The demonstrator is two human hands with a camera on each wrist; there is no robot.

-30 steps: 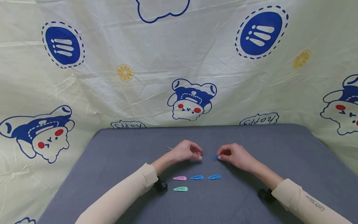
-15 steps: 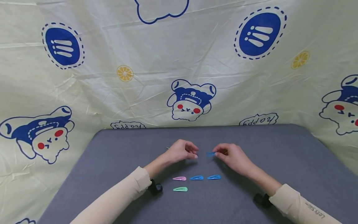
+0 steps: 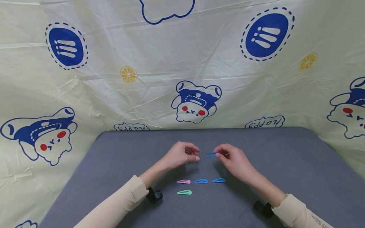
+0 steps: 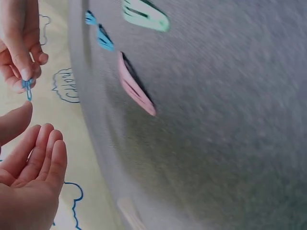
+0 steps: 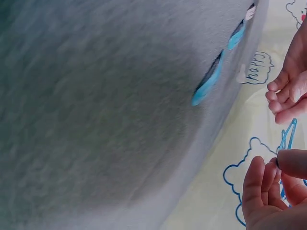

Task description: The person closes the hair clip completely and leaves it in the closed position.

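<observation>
My right hand (image 3: 235, 160) pinches a blue snap hair clip (image 3: 211, 155) between thumb and fingertips, over the far middle of the table. The clip's narrow end sticks out toward my left hand (image 3: 182, 153), and its parts look spread apart in the right wrist view. My left hand holds nothing; its fingers are loosely bent, palm facing the right hand, a small gap from the clip. Nearer on the table lie a pink hair clip (image 3: 183, 181), two blue hair clips, left (image 3: 201, 181) and right (image 3: 218, 180), and a green hair clip (image 3: 184, 192) below the pink one.
A grey cloth-covered table (image 3: 128, 164) spreads beneath both arms. Behind it hangs a pale printed curtain (image 3: 154, 57). A blurred whitish object (image 4: 130, 213) lies on the table in the left wrist view. Dark wrist cameras sit on both wrists.
Both hands have shifted left and slightly away. The right hand has carried the blue hair clip up and left with it. The pale object behind the left hand is now hidden in the head view.
</observation>
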